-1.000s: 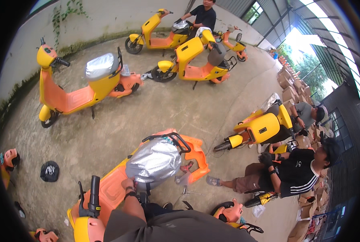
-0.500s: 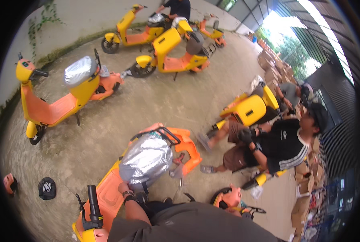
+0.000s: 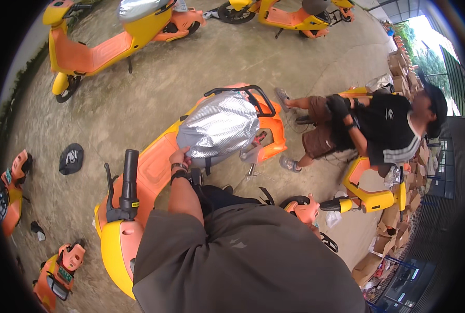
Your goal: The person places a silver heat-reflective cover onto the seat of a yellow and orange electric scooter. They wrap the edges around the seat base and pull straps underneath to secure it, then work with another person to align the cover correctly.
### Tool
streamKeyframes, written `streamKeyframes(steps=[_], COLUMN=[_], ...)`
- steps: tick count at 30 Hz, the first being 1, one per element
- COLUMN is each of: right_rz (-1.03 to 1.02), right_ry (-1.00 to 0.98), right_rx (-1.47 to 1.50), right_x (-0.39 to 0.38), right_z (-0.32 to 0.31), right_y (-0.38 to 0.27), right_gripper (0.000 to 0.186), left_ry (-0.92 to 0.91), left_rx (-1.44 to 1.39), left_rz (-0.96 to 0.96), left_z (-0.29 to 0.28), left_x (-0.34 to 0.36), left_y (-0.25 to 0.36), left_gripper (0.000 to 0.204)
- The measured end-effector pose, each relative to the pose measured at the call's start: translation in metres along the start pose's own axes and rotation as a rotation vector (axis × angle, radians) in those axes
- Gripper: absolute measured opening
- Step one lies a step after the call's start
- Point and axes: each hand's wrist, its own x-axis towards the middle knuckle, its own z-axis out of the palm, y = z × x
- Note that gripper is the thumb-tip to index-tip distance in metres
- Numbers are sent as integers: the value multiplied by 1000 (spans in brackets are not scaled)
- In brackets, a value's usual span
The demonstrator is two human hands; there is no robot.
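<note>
1. Rough grey concrete floor [image 3: 232, 68] lies under an orange and yellow scooter [image 3: 154, 167].
2. Its seat wears a crinkled silver cover [image 3: 219, 128], puffy and foil-like.
3. Left hand [image 3: 180, 156] touches the cover's front edge (whether it pinches the foil, I cannot tell).
4. Right hand is out of sight.
5. Nearby, a crouching person [image 3: 378, 130].
</note>
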Motion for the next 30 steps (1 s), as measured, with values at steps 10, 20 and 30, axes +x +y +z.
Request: streamKeyframes(steps=[10, 20, 30], right_rz=[176, 17, 197], right_ry=[116, -72, -75], right_rx=[-693, 10, -93], right_x=[-159, -124, -110], right_z=[-54, -59, -55], right_y=[11, 36, 26], right_gripper=[53, 20, 26], left_ry=[97, 123, 40], left_rx=[-52, -111, 5], left_rz=[33, 103, 149], left_z=[6, 5, 4], left_x=[2, -4, 18], left_y=[17, -5, 0], left_gripper=[12, 11, 18])
